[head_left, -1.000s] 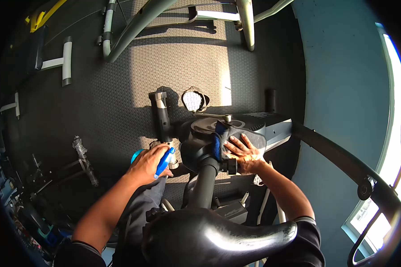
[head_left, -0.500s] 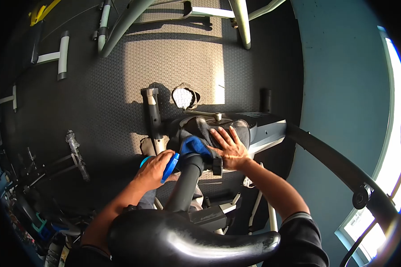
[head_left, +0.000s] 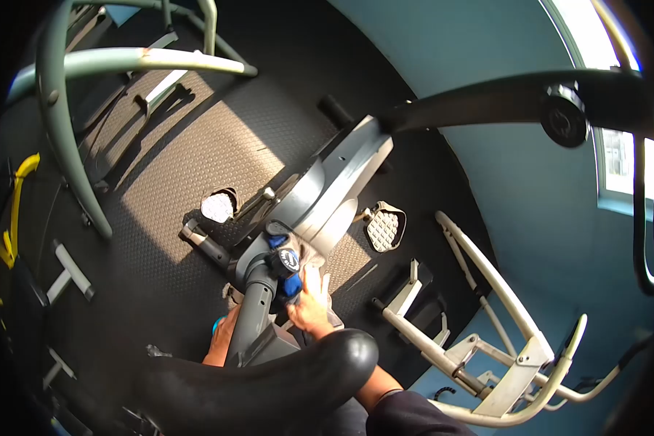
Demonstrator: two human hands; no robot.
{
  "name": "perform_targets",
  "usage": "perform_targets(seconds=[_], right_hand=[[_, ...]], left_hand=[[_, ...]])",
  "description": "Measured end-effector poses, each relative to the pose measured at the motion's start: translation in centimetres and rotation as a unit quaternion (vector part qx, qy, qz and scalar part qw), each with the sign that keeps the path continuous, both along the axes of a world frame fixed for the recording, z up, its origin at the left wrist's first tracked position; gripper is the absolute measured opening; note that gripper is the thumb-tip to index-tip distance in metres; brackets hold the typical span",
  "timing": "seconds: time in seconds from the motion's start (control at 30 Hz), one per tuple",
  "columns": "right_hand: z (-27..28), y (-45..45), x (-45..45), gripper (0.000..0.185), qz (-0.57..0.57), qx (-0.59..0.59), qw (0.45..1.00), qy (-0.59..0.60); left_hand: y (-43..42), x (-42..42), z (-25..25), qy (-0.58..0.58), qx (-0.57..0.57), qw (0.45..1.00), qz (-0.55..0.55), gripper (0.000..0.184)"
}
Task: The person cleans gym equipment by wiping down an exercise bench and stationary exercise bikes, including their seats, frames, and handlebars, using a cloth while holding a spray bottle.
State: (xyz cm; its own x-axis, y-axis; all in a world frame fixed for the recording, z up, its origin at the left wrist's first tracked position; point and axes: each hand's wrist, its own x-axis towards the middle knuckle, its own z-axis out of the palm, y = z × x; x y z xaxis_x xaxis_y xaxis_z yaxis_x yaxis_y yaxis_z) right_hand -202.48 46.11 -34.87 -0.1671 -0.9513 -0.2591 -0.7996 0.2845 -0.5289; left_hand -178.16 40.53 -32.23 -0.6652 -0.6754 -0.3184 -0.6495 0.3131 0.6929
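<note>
Clearance: saddle (head_left: 254, 394) bounding near side; floor (head_left: 142, 298) extending leftward.
I am seeing right hand (head_left: 311, 305), fingers extended, touching cloth (head_left: 292, 284); left hand (head_left: 225, 336), grip unclear.

The seat post (head_left: 253, 314) stands between left grip (head_left: 225, 333) and right grip (head_left: 312, 303), with room toward the strapped pedal (head_left: 384, 231).

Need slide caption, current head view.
Right hand on a partly blue cloth by the knob of an exercise bike, its black saddle in the foreground.
</note>
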Motion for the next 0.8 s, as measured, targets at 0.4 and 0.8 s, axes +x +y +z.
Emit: perform_targets(seconds=[0.4,0.8], right_hand=[[-2.4,-5.8,3.3,0.076,-0.438,0.054,0.861,-0.254],[-3.0,-9.8,-3.4,0.073,-0.541,-0.148,0.748,-0.355]], left_hand=[[2.3,-5.4,5.7,0.060,0.132,0.988,0.057,0.066],[5.9,-5.5,5.7,-0.015,0.171,0.982,0.075,0.063]])
